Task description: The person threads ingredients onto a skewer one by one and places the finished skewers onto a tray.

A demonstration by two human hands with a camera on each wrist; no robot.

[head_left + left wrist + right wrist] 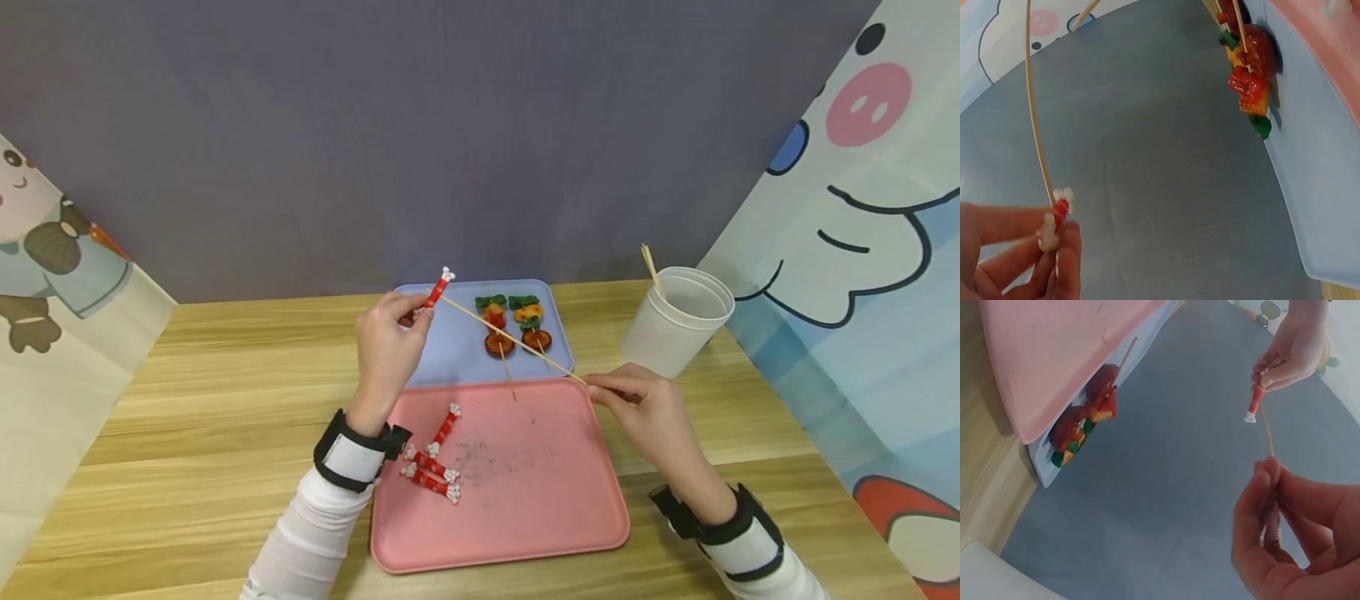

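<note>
My left hand (pixel 390 342) pinches a small red stick-shaped piece with white knobbed ends (pixel 437 292), held tilted over the blue tray (pixel 450 362). Between the thumb and fingertips of my right hand (pixel 648 412) is the near end of a thin wooden skewer (pixel 517 342). The skewer slants up to the left, and its far end meets the middle of the red piece in the left wrist view. Whether the tip has gone through the piece I cannot tell. Three similar red pieces (pixel 431 483) lie on the left part of the pink tray (pixel 540 517).
Two skewers loaded with toy food (pixel 498 343), green, orange and brown, lie on the blue tray beyond the pink one. At the back right stands a white tub (pixel 660 333) with a few wooden sticks (pixel 651 268) leaning in it. A grey panel (pixel 420 150) rises behind the table.
</note>
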